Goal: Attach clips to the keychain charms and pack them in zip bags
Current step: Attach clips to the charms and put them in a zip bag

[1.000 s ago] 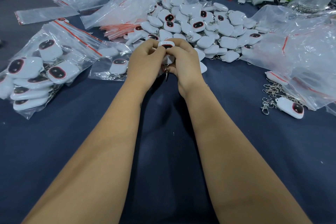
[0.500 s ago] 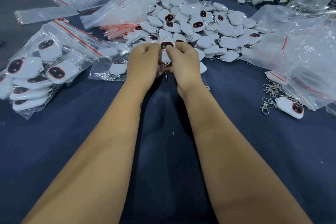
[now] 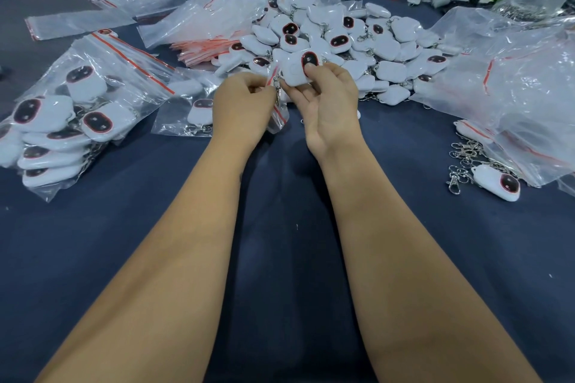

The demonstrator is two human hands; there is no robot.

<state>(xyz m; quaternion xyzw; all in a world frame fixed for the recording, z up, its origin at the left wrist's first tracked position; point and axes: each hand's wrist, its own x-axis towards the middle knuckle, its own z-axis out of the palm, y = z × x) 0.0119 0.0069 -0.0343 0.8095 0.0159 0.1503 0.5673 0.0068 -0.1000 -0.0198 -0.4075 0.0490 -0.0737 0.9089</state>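
My right hand [image 3: 326, 102] pinches a white keychain charm [image 3: 295, 70] with a dark red-rimmed oval face, thumb on the face. A metal clip [image 3: 278, 93] hangs from the charm between my hands. My left hand [image 3: 242, 102] pinches the red-striped mouth of a small clear zip bag [image 3: 278, 116] just left of the charm. The bag hangs below my fingers. A heap of loose white charms [image 3: 357, 40] lies right behind my hands on the dark blue table [image 3: 280, 242].
A large zip bag full of charms [image 3: 71, 115] lies at left, and a small bagged charm [image 3: 186, 112] beside my left hand. Empty zip bags [image 3: 211, 19] sit behind. Crumpled clear plastic [image 3: 513, 87] fills the right, with loose clips [image 3: 463, 158] and one charm [image 3: 497, 185] near it.
My hands have parted. The right hand has turned palm-up and lifted the charm with its face showing. The left hand now holds the zip bag's mouth next to it.
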